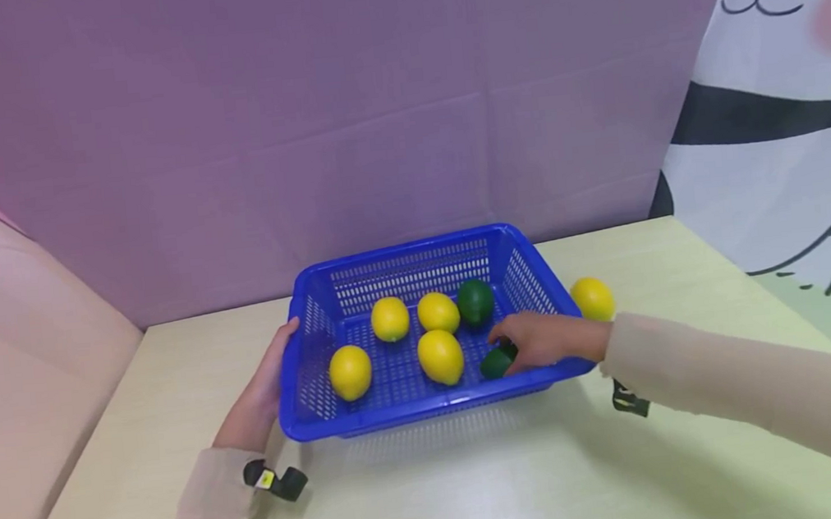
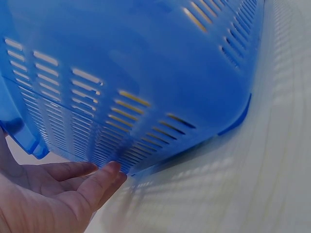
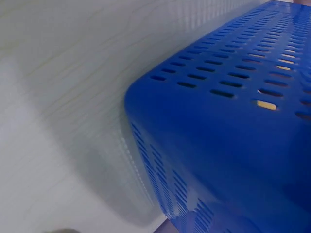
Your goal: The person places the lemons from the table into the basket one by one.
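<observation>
A blue plastic basket (image 1: 399, 416) with slotted walls holds several yellow lemons (image 1: 440, 357) and two dark green egg-shaped fruits. My right hand (image 1: 541, 339) reaches over the basket's right side and grips the nearer dark green fruit (image 1: 499, 361), partly covering it. Behind it lies the other green fruit (image 1: 475, 302), next to a lemon. At the basket's left side is my left hand (image 1: 266, 380). In the left wrist view, the fingers of the left hand (image 2: 63, 194) are extended against the slotted outer wall. The right wrist view shows only the basket's outside (image 3: 218, 131), not the gripped fruit.
One more lemon (image 1: 593, 299) lies on the pale wooden table (image 1: 435, 488), just outside the basket's right side. A purple cloth wall (image 1: 375, 131) rises close behind the basket. To the right stands a panel with a cartoon animal (image 1: 781, 112).
</observation>
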A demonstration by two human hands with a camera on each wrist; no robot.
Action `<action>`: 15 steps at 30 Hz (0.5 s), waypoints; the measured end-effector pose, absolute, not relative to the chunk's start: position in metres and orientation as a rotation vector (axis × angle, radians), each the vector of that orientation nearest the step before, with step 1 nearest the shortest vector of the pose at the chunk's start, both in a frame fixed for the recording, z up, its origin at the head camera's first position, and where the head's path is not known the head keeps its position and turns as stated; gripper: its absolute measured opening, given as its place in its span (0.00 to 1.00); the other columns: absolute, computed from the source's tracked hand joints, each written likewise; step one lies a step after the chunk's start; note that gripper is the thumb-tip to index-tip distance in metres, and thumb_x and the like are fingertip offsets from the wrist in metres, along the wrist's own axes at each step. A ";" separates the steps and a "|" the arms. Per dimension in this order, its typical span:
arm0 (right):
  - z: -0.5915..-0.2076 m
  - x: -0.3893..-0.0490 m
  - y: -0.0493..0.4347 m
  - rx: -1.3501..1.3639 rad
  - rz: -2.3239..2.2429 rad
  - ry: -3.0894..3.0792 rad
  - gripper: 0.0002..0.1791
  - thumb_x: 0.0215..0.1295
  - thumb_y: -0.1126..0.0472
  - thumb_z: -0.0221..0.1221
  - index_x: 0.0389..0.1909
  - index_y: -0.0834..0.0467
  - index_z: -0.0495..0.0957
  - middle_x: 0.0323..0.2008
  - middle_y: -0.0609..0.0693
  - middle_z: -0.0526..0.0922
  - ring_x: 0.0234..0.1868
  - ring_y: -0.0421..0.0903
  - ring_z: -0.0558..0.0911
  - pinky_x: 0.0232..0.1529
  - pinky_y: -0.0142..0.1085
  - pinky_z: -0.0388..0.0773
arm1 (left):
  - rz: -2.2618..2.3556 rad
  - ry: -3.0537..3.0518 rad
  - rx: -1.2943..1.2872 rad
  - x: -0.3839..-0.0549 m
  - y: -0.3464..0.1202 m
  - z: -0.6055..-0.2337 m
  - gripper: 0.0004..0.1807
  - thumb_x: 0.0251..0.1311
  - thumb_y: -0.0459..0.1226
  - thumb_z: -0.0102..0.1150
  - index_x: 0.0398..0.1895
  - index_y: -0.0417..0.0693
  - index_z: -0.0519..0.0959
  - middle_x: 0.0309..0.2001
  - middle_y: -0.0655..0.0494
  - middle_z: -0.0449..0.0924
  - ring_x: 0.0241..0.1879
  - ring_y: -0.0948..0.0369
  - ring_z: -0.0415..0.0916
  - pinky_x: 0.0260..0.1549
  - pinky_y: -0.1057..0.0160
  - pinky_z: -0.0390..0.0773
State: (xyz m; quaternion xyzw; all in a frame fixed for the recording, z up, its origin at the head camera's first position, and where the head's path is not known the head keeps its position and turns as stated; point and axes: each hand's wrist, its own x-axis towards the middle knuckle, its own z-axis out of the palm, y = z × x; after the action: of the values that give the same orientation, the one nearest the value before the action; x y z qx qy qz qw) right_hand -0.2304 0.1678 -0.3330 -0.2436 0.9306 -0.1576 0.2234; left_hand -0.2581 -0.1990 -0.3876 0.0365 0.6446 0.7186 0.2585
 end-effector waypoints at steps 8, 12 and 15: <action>-0.314 -0.236 0.166 -0.724 -0.478 2.575 0.32 0.56 0.54 0.66 0.57 0.69 0.71 0.52 0.62 0.78 0.53 0.56 0.76 0.55 0.49 0.71 | 1.959 1.765 0.080 -0.255 -0.206 -0.385 0.43 0.66 0.63 0.23 0.75 0.45 0.36 0.71 0.36 0.47 0.54 0.61 0.67 0.58 0.57 0.65; -0.298 -0.238 0.176 -0.676 -0.603 2.589 0.35 0.58 0.52 0.64 0.59 0.69 0.68 0.54 0.63 0.77 0.56 0.59 0.75 0.55 0.51 0.71 | 1.969 1.751 0.077 -0.256 -0.201 -0.385 0.43 0.66 0.63 0.23 0.74 0.45 0.37 0.71 0.36 0.47 0.56 0.59 0.65 0.61 0.55 0.61; -0.286 -0.237 0.187 -0.640 -0.692 2.618 0.35 0.59 0.50 0.63 0.60 0.68 0.67 0.55 0.64 0.76 0.57 0.61 0.74 0.55 0.51 0.72 | 1.967 1.734 0.077 -0.257 -0.197 -0.387 0.43 0.66 0.62 0.23 0.74 0.45 0.37 0.71 0.37 0.47 0.58 0.57 0.64 0.62 0.54 0.60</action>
State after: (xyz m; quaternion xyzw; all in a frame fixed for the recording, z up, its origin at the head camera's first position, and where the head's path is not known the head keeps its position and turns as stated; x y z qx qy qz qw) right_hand -0.2369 0.1875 -0.2861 -0.2265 0.9258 -0.2446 0.1785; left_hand -0.2568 -0.1972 -0.3868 0.0284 0.6389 0.7247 0.2564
